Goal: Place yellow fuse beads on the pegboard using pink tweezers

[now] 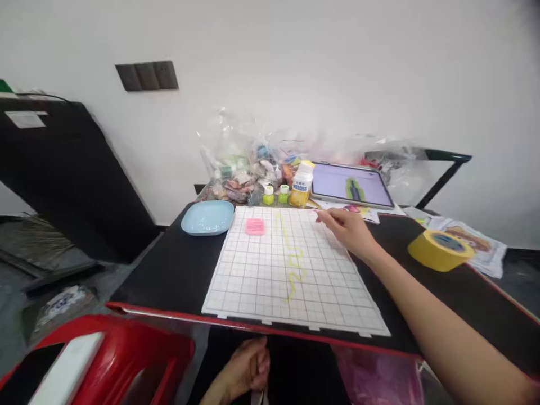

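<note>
My right hand (346, 228) is at the far right part of a white grid pegboard (248, 281), its thumb and forefinger pinched together. Whatever may be between those fingertips is too small to make out. Below the table's front edge, my left hand (248, 365) is closed over my lap, and a pale, thin thing pokes out beneath it, too unclear to name. A wavy yellow-green line of small beads (291, 261) runs down the middle of the board. On its far left part sits a pink ridged square (255, 226).
Left of the board is a light blue plate (207, 218). Behind are two small green jars (269, 196), a yellow-white bottle (302, 184), plastic bags (236, 174) and a tablet (352, 184). A yellow tape roll (439, 250) lies right; a red stool (126, 354) stands front left.
</note>
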A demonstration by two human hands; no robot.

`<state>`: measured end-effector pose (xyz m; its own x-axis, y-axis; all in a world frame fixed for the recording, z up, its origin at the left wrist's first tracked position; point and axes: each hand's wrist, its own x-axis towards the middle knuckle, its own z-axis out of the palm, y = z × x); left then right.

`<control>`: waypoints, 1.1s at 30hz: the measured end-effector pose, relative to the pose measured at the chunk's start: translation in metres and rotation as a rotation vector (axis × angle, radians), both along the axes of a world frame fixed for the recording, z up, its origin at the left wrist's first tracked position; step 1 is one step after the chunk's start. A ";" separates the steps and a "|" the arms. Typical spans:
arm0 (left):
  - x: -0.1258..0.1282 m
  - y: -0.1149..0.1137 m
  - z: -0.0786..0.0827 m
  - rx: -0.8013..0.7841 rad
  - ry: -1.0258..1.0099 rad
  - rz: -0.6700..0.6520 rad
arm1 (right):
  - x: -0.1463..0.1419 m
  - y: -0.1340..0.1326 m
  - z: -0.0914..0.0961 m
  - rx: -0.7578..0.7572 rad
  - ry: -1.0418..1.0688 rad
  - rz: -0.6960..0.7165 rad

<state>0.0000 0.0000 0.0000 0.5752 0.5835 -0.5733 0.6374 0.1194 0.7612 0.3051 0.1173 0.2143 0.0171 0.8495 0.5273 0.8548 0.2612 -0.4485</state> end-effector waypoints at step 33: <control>-0.325 -0.014 0.098 0.912 1.181 1.264 | -0.035 -0.026 0.012 0.280 -0.182 -0.014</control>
<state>-0.3247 -0.0137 0.0976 -0.7259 0.5813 0.3677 0.6679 0.7234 0.1749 0.2701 0.0911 0.2261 -0.0881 0.6716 0.7356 0.9185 0.3405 -0.2009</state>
